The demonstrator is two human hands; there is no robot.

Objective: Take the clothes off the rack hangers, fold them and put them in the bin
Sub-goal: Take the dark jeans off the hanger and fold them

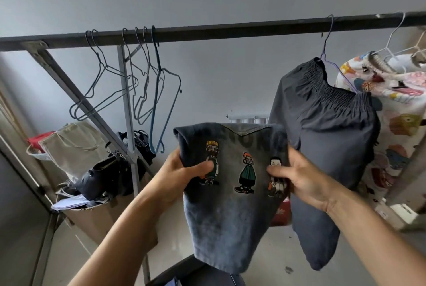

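Observation:
A faded grey-blue shirt (232, 216) with three cartoon figures printed on it hangs folded in front of me, below the black rack bar (230, 30). My left hand (182, 172) grips its left edge and my right hand (297, 177) grips its right edge, thumbs on the front. Dark grey trousers (322, 143) with an elastic waist hang on a purple wire hanger (327, 55) to the right. Further right a white patterned garment (396, 124) hangs on a white hanger (396, 43). Several bare wire hangers (143, 87) hang at the left of the bar. A dark edge, possibly the bin (184, 269), shows at the bottom.
The rack's grey slanted leg (76, 94) and upright post (126, 101) stand at left. Behind them a cardboard box (92, 219) holds a black bag (108, 175), a beige tote (69, 147) and papers. A red box (282, 214) sits on the floor behind the shirt.

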